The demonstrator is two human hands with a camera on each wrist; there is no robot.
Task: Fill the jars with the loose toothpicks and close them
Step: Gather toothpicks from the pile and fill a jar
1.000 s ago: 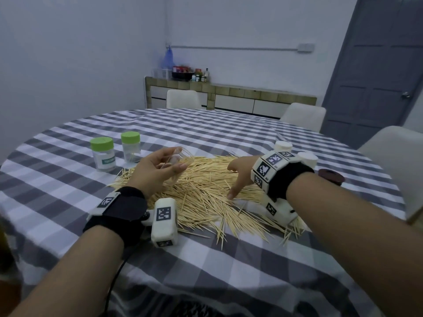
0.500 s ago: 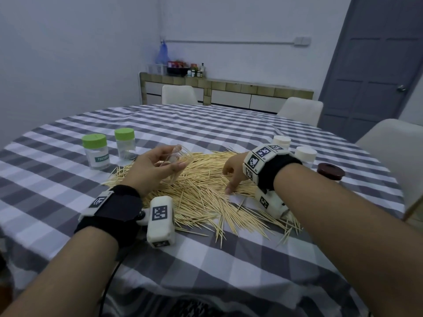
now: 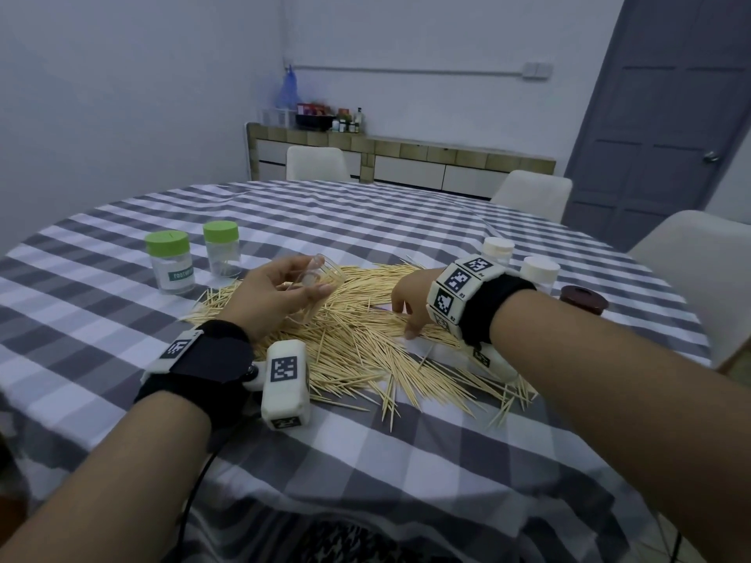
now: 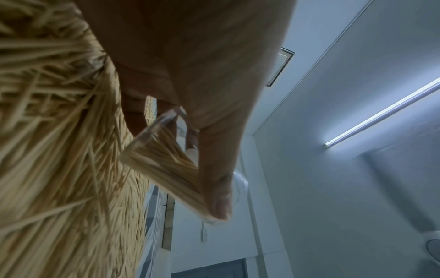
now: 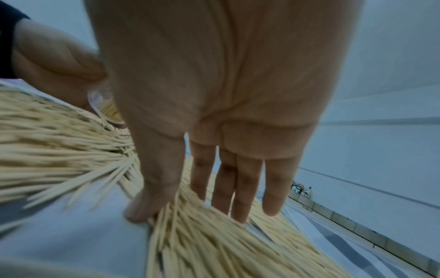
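Tilting over the toothpick pile (image 3: 357, 343), the clear jar (image 4: 164, 165) gripped by the left hand (image 3: 272, 298) could spill its sticks, while the right hand's (image 3: 410, 302) loosely spread fingers (image 5: 228, 180) may scatter toothpicks.

Toothpick pile (image 3: 357, 339) sits on the table (image 3: 406, 461) right before me. My left hand (image 3: 272, 294) holds a jar (image 3: 321, 274) over its left side, my right hand (image 3: 410, 302) on its right. Two jars (image 3: 170, 262) stand left, more jars (image 3: 538, 272) behind right.

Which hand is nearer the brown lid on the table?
Right. The right hand rests on the toothpicks, with the brown lid beyond its wrist; the left hand, holding the open jar, is farther away.
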